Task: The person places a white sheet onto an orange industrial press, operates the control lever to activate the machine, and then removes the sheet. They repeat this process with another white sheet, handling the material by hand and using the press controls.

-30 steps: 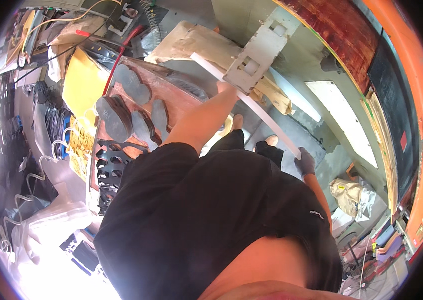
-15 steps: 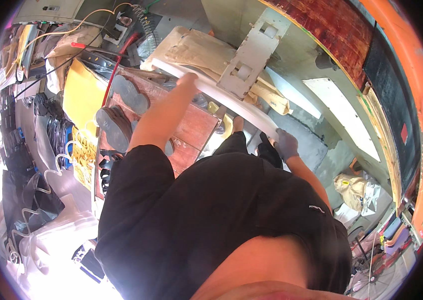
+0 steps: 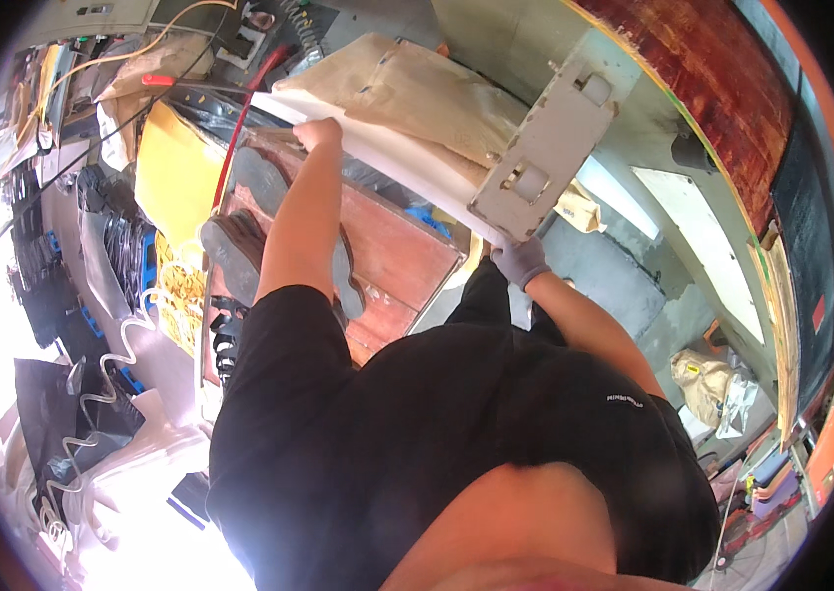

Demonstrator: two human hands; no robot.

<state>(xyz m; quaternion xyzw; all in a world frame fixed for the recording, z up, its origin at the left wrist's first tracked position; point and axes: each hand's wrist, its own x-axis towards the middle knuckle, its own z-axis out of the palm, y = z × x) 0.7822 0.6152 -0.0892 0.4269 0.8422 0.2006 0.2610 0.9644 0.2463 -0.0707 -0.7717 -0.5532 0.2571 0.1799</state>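
Note:
A long white board [image 3: 402, 169] lies slantwise ahead of me, from upper left down to the right. My left hand [image 3: 320, 134] is bare and closed on its near edge, toward the left end. My right hand [image 3: 519, 262], in a grey glove, is closed at its right end; the fingertips are partly hidden. Just above the right hand is a grey metal plate [image 3: 547, 148] with cut-out slots, covering part of the board. Brown paper-wrapped material [image 3: 417, 94] sits behind the board.
A reddish wooden table [image 3: 402, 261] with dark shoe-sole-shaped pieces [image 3: 230, 251] stands at my left. Yellow sheet material [image 3: 175, 163] and black bundles lie farther left. At right are leaning panels [image 3: 781, 325] and a tan bag [image 3: 700, 379].
The white board's right end has come left and nearer to me, with my right hand on it. My left hand has shifted left and slightly farther away. The view has moved a little.

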